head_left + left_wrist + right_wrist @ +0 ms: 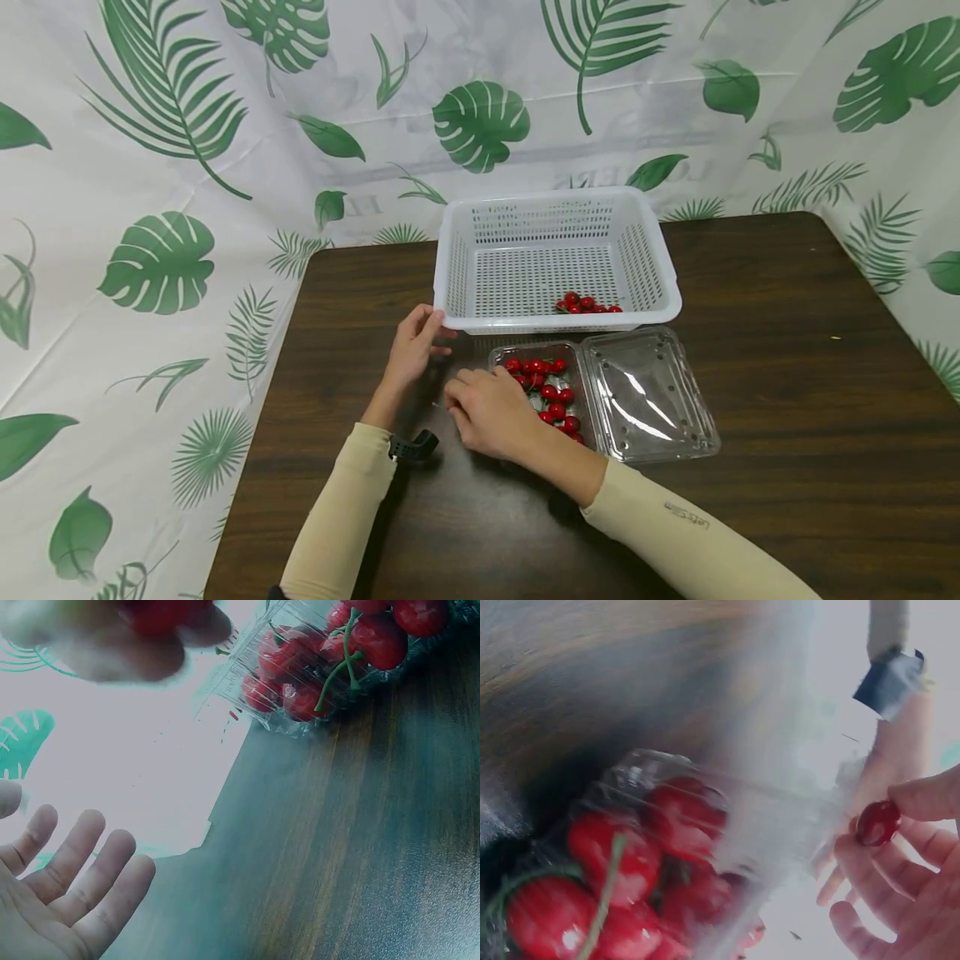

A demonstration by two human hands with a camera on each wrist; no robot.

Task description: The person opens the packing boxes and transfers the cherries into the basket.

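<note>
My right hand (495, 410) is over the left side of a clear plastic clamshell box (587, 398). Between its thumb and fingertip it pinches a single red cherry (878, 823), plain in the right wrist view. Red cherries (557, 410) with green stems lie in the box, partly hidden by this hand. At the front left corner of a white perforated basket (551, 322), my left hand (411, 346) touches the rim. Its fingers look straight and spread in the left wrist view. More cherries (587, 303) sit inside the basket near its front wall.
The clamshell's transparent lid (649, 398) lies folded open to the right, just in front of the basket. Everything stands on a dark wooden table (795, 358). A white cloth with green leaves (480, 125) hangs behind and at the sides.
</note>
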